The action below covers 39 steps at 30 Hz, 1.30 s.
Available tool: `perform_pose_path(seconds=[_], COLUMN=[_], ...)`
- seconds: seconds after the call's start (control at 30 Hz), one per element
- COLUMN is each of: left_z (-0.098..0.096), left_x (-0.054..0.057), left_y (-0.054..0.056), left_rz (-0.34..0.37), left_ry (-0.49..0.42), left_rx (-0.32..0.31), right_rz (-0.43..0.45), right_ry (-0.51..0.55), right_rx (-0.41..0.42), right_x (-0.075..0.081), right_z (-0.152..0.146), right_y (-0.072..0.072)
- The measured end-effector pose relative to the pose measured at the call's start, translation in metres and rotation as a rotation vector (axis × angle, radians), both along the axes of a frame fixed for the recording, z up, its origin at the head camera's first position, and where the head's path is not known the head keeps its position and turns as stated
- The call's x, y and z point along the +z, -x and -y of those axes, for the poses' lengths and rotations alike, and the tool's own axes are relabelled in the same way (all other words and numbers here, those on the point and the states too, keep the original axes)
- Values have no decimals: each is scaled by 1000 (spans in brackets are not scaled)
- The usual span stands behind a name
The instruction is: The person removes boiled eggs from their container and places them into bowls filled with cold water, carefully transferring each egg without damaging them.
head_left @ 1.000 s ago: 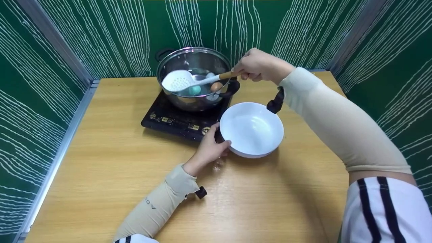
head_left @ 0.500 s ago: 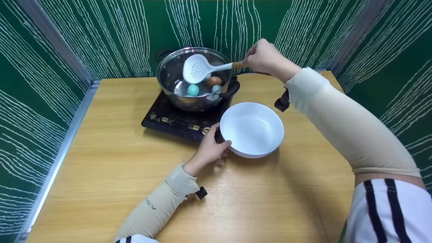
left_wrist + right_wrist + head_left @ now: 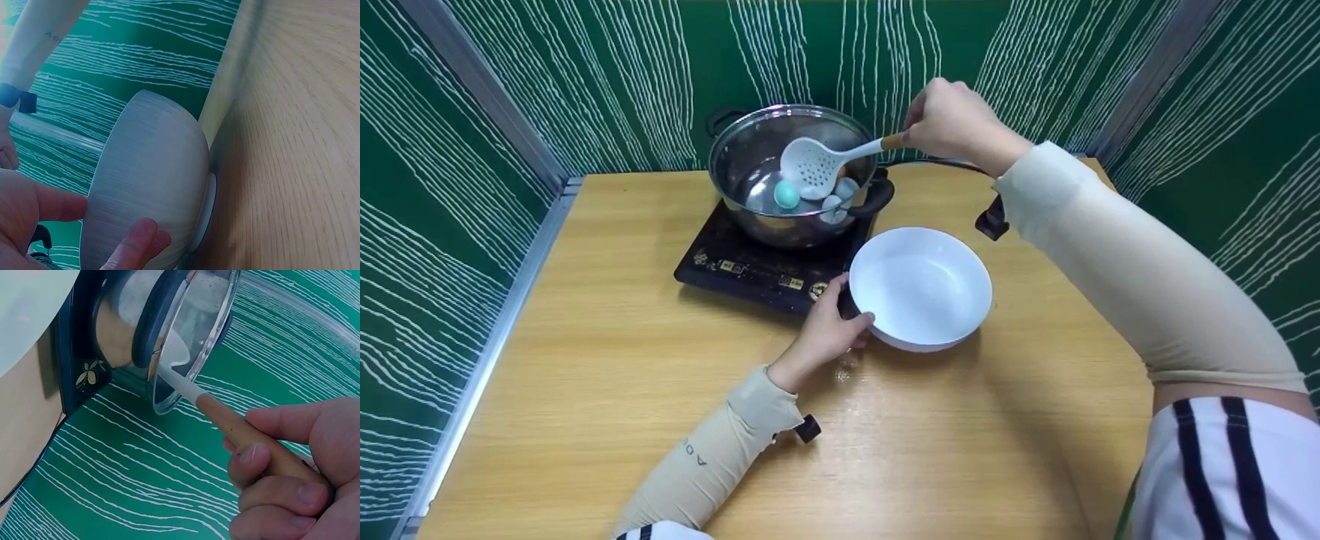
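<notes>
My right hand grips the wooden handle of a white skimmer, its fingers curled round it in the right wrist view. The skimmer's perforated head is inside a steel pot. Near that head lie a turquoise egg and pale eggs; a brown egg is mostly hidden behind it. On the table, my left hand holds the left side of a white bowl. Seen from the left wrist, the fingers lie against the bowl's outer wall. Nothing lies in the bowl.
The pot stands on a black induction cooker with a cable running off to the right. A black pot handle juts out toward the bowl. Green walls with white lines enclose the wooden table at back and sides.
My right hand has lifted up and right. The skimmer's head has swung from the pot's front left rim rightward, over the eggs, and now covers most of the brown one. Left hand and bowl stay put.
</notes>
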<state>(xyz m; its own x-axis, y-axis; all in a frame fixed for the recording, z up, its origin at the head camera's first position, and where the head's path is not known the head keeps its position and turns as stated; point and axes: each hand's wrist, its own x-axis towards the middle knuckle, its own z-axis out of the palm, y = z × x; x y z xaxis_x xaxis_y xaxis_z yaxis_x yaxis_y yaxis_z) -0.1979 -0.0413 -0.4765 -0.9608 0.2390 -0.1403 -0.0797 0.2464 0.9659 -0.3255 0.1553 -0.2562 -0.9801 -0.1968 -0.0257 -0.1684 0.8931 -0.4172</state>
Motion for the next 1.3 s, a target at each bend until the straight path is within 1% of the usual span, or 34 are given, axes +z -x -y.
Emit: perform_pose_path(seconds=[0.1,0.23,0.33,0.47,0.6,0.73,0.83,0.97,1.1,1.3], left_z=[0,1,1,1,2,1,0,0,-1,-1], left_x=[0,-1,-1,0,1,1,1,1,1,0], left_y=[0,0,0,0,0,0,0,0,1,0], left_rz=[-7,-16,-15,-12,-12,-13,-13,-10,1,4], left_ry=[-14,-19,-23,-24,-11,-6,-5,-12,-13,-17], left_rx=[-4,-10,-10,-6,-8,-12,-12,-9,-1,3], right_rz=[15,69,90,126,202,314,412,493,527,523], right_ry=[0,24,25,39,74,120,184,261,308,354], right_rx=[13,23,33,29,23,21,3,-27,-58,-99], right_x=[-1,-2,-2,-1,1,2,1,-2,-4,-7], right_z=[4,8,11,14,14,13,12,8,4,-3], right_y=[1,6,10,13,13,14,14,14,15,17])
